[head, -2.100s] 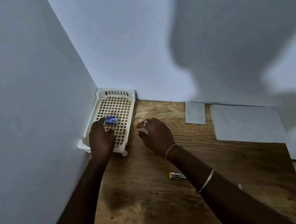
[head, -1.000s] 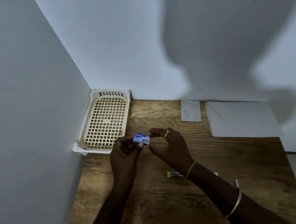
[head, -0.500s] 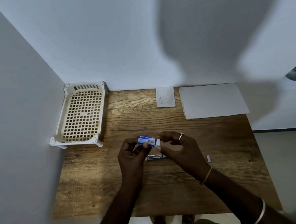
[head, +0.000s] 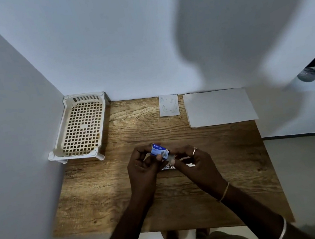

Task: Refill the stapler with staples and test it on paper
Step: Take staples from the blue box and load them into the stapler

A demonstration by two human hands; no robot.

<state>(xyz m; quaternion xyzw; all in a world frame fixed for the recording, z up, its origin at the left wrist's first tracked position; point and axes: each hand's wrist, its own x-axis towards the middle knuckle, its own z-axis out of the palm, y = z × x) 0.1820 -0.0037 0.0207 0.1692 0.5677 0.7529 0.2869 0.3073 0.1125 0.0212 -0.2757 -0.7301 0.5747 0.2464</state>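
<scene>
1. The left hand [head: 144, 166] is closed around the near end of a small blue staple box [head: 159, 150], fingers curled, thumb pressed on its face.
2. The right hand [head: 193, 161] pinches the box's other end with fingertips; whether the box is open cannot be told.
3. The box is held above the middle of the wooden counter [head: 105, 186], clear of its surface.
4. Just under the hands, on the counter, lies a shiny metal thing, likely the stapler [head: 169, 167], mostly hidden.
5. From the box, a cream lattice tray [head: 81, 127] sits far-left, wedged into the wall corner, its near feet overhanging the counter's left edge.
6. Beyond the box, against the back wall, lies a small paper slip [head: 168, 105]; to the right of it lies a larger white sheet [head: 219, 106], which reaches the counter's right edge.
7. Bare wood lies open on every side of the box, widest toward the near edge.
</scene>
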